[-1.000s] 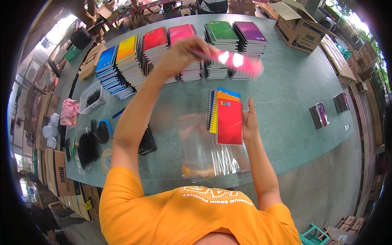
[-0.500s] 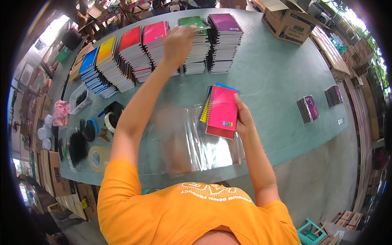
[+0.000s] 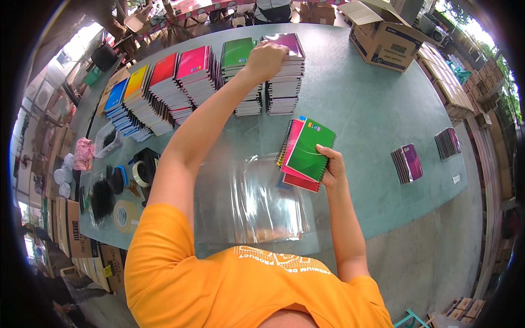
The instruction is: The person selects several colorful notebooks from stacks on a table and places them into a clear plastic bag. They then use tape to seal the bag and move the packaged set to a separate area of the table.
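Note:
My left hand (image 3: 266, 57) reaches far across the table and curls over the top purple notebook (image 3: 290, 44) of the purple stack (image 3: 284, 82). My right hand (image 3: 332, 168) holds a fanned bundle of spiral notebooks (image 3: 306, 153) just above the table, a green one on top and pink, red, yellow and blue ones under it. A pile of clear plastic bags (image 3: 249, 202) lies flat on the grey-green table (image 3: 372, 109) in front of me, to the left of the bundle.
Stacks of blue, yellow, red, pink and green notebooks (image 3: 164, 93) line the far side. A cardboard box (image 3: 383, 35) stands at the back right. Two small notebook piles (image 3: 407, 164) lie to the right. Tape rolls (image 3: 128, 214) and a black dispenser (image 3: 145, 169) sit at the left.
My left hand laid a pink notebook and then a green one on the bundle in my right hand, and has moved right from the green stack to the purple stack.

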A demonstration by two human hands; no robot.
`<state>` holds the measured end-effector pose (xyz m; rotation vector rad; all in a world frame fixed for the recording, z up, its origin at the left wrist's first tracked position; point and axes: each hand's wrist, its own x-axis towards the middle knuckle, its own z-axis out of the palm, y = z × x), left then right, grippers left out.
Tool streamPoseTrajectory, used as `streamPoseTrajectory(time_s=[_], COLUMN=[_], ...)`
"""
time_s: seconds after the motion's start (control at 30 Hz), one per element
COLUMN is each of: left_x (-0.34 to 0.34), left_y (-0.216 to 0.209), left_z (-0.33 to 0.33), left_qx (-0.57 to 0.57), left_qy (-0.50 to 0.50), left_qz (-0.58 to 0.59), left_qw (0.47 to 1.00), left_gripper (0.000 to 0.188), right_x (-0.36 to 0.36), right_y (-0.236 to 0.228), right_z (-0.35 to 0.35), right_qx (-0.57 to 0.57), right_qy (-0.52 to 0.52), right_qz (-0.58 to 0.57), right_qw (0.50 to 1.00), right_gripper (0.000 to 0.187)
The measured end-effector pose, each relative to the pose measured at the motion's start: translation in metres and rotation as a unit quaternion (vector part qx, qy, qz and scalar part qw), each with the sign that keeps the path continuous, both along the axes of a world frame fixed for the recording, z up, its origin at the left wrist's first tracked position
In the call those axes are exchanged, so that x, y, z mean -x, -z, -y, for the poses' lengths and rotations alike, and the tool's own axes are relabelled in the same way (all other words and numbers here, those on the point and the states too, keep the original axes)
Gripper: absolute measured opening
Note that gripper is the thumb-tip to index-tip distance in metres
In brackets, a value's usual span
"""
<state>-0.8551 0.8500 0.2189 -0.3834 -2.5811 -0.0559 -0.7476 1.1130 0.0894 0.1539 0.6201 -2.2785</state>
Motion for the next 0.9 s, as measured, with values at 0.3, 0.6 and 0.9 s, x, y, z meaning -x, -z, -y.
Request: streamPoseTrajectory(time_s=[0.3, 0.6, 0.9], left_x=[-0.115, 0.008, -0.047], left_y=[0.004, 0.001, -0.005], left_z=[-0.087, -0.003, 0.085], left_qx=[0.125, 0.013, -0.127], left_qy=[0.166, -0.023, -0.081], left_qz=[0.123, 0.042, 0.159], left_qw=[0.970, 0.999, 0.976], left_gripper=[0.034, 0.066, 0.041], right_x=[0.019, 0.015, 0.018], right_y=[-0.001, 0.013, 0.019], right_z=[0.003, 0.016, 0.035], right_qx=[0.052, -0.043, -0.007], right_qy=[-0.007, 0.031, -0.021], right_qz=[0.009, 0.060, 0.057], right_qw=[0.999, 0.997, 0.998], right_gripper=[0.033, 0.031, 0.030])
